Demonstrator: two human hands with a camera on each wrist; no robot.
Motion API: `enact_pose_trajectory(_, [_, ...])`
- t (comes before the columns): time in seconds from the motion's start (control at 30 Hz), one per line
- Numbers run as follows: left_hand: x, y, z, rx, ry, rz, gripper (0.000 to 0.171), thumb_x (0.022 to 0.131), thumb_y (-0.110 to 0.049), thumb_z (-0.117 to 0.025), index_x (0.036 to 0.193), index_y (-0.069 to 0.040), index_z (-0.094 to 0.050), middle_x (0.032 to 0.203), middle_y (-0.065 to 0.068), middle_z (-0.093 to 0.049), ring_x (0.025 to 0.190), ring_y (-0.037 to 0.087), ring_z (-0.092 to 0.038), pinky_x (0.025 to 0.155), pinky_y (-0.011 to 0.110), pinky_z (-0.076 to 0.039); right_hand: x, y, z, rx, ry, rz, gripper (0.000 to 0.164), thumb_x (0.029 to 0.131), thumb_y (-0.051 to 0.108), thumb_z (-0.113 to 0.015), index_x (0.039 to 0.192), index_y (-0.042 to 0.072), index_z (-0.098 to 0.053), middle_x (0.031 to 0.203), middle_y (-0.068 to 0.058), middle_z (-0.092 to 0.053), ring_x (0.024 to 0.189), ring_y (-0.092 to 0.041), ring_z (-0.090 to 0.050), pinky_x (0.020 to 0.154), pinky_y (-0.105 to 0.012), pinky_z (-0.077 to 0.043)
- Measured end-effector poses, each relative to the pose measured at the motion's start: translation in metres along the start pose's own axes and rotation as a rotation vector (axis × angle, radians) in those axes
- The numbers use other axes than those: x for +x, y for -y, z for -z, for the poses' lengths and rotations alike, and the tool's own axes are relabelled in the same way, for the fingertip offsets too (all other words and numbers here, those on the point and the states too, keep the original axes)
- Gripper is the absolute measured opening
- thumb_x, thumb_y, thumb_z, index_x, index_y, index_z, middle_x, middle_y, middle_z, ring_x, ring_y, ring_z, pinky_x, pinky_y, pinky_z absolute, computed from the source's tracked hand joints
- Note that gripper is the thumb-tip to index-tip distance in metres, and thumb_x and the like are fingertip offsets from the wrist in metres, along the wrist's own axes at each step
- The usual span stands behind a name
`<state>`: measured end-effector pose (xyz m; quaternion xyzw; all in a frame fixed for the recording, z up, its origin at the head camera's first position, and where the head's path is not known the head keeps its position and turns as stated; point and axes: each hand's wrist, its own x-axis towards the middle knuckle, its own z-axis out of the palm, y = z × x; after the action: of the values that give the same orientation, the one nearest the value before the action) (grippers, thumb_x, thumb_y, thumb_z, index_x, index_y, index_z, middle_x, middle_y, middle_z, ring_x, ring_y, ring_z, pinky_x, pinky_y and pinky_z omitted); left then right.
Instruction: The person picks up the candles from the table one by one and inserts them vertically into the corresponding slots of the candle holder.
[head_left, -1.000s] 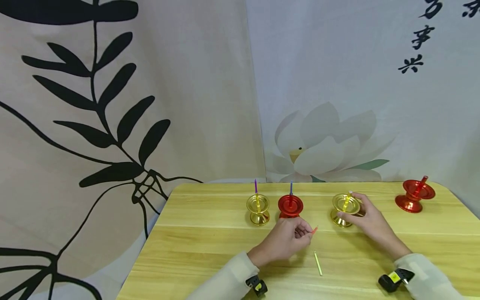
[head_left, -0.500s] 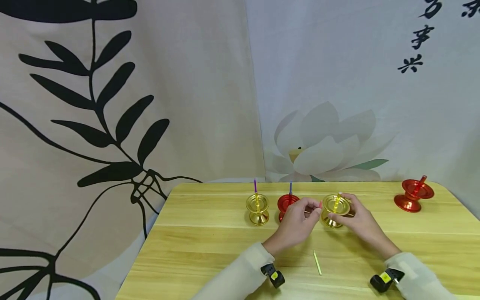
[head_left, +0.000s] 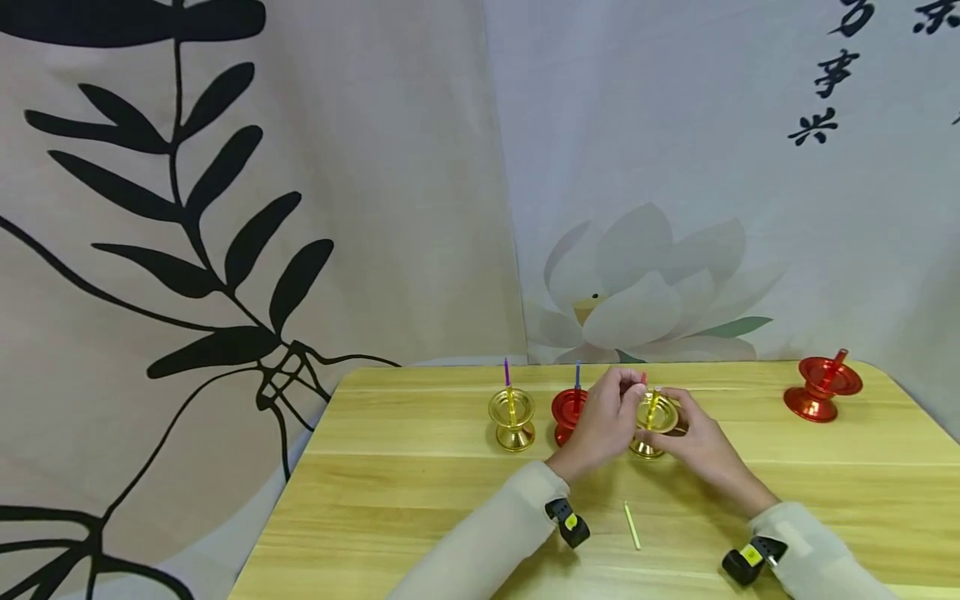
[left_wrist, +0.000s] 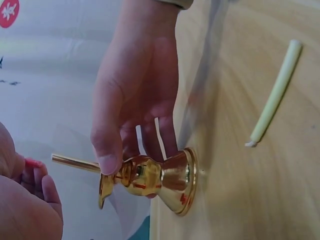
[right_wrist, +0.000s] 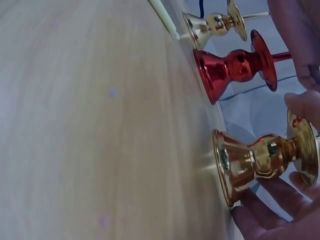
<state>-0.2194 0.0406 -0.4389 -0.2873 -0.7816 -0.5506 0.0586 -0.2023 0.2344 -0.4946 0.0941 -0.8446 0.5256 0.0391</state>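
In the head view my left hand [head_left: 603,419] pinches a small pinkish-red candle [head_left: 644,378] close to the top of a gold candle holder [head_left: 658,415]. Only the candle's end shows in the left wrist view, between the fingers and apart from the holder's upright tube [left_wrist: 75,162]. My right hand [head_left: 703,440] grips this holder from the right, the thumb on its dish. Its base [right_wrist: 230,167] stands on the table or just off it; I cannot tell which.
Left of my hands stand a gold holder [head_left: 513,410] with a purple candle and a red holder [head_left: 567,406] with a blue one. Another red holder [head_left: 813,400] is at the far right. A pale green candle [head_left: 632,527] lies in front on the wooden table [head_left: 420,500].
My left hand has moved up and to the right with the candle, from low over the table to the holder's top. My right hand has brought the gold holder leftward.
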Motion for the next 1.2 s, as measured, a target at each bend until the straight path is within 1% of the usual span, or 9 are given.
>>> enact_pose_trajectory(0.13, [0.008,0.003,-0.002,-0.002,-0.048,-0.015,0.012,0.116,-0.006,-0.053,0.122,0.002,-0.06,0.112,0.009,-0.064,0.097,0.004,-0.054,0.088,0.019,-0.05,0.0,0.003,-0.005,-0.001,-0.002,0.006,0.074,0.096,0.018,-0.088,0.155,0.002,-0.047,0.128,-0.023,-0.072,0.107,-0.025,-0.07,0.083,-0.028,-0.057])
enact_pose_trajectory(0.23, [0.012,0.004,-0.003,0.005,-0.063,-0.018,0.011,0.116,-0.006,-0.054,0.122,0.001,-0.06,0.113,0.01,-0.066,0.098,0.006,-0.057,0.089,0.02,-0.05,-0.001,0.005,-0.007,0.01,0.001,0.01,0.073,0.096,0.018,-0.088,0.154,0.003,-0.047,0.125,-0.021,-0.073,0.105,-0.024,-0.07,0.082,-0.029,-0.057])
enact_pose_trajectory(0.37, [0.015,0.004,-0.004,0.0,-0.06,-0.019,0.012,0.116,-0.007,-0.054,0.123,0.001,-0.06,0.125,0.015,-0.069,0.106,0.008,-0.062,0.093,0.02,-0.051,-0.001,0.006,-0.01,0.031,0.008,0.008,0.073,0.096,0.017,-0.088,0.155,0.004,-0.046,0.123,-0.02,-0.073,0.105,-0.025,-0.071,0.082,-0.029,-0.057])
enact_pose_trajectory(0.47, [0.016,0.005,-0.005,-0.01,-0.055,-0.013,0.013,0.117,-0.008,-0.054,0.124,0.001,-0.061,0.132,0.017,-0.069,0.109,0.008,-0.063,0.094,0.019,-0.051,-0.001,0.006,-0.011,0.031,0.011,0.002,0.074,0.097,0.018,-0.088,0.157,0.005,-0.046,0.123,-0.02,-0.072,0.105,-0.026,-0.071,0.082,-0.03,-0.058])
enact_pose_trajectory(0.7, [0.017,0.009,-0.008,0.001,-0.055,-0.004,0.014,0.117,-0.01,-0.055,0.125,-0.001,-0.063,0.132,0.014,-0.07,0.106,0.007,-0.061,0.093,0.019,-0.051,-0.001,0.005,-0.011,-0.006,0.013,-0.011,0.077,0.097,0.022,-0.088,0.158,0.006,-0.045,0.128,-0.02,-0.071,0.108,-0.027,-0.071,0.083,-0.031,-0.057])
enact_pose_trajectory(0.87, [0.017,0.01,-0.008,0.013,-0.033,-0.015,0.015,0.117,-0.012,-0.055,0.126,-0.003,-0.063,0.125,0.009,-0.068,0.106,0.006,-0.06,0.094,0.019,-0.051,-0.001,0.005,-0.011,-0.027,0.012,-0.012,0.076,0.097,0.022,-0.087,0.158,0.005,-0.044,0.133,-0.022,-0.068,0.107,-0.027,-0.07,0.083,-0.032,-0.057])
enact_pose_trajectory(1.07, [0.017,0.013,-0.008,0.064,-0.018,-0.076,0.013,0.116,-0.009,-0.056,0.125,-0.002,-0.063,0.121,0.009,-0.067,0.106,0.008,-0.06,0.093,0.018,-0.051,0.0,0.005,-0.01,-0.025,0.016,-0.011,0.077,0.097,0.021,-0.087,0.159,0.004,-0.044,0.136,-0.024,-0.065,0.098,-0.024,-0.068,0.078,-0.032,-0.057])
enact_pose_trajectory(1.2, [0.018,0.013,-0.008,0.116,-0.014,-0.124,0.011,0.115,-0.007,-0.056,0.123,-0.002,-0.062,0.119,0.01,-0.065,0.105,0.009,-0.06,0.092,0.016,-0.05,0.0,0.006,-0.011,-0.026,0.016,-0.001,0.076,0.097,0.021,-0.086,0.158,0.003,-0.044,0.139,-0.026,-0.064,0.102,-0.026,-0.069,0.08,-0.031,-0.057])
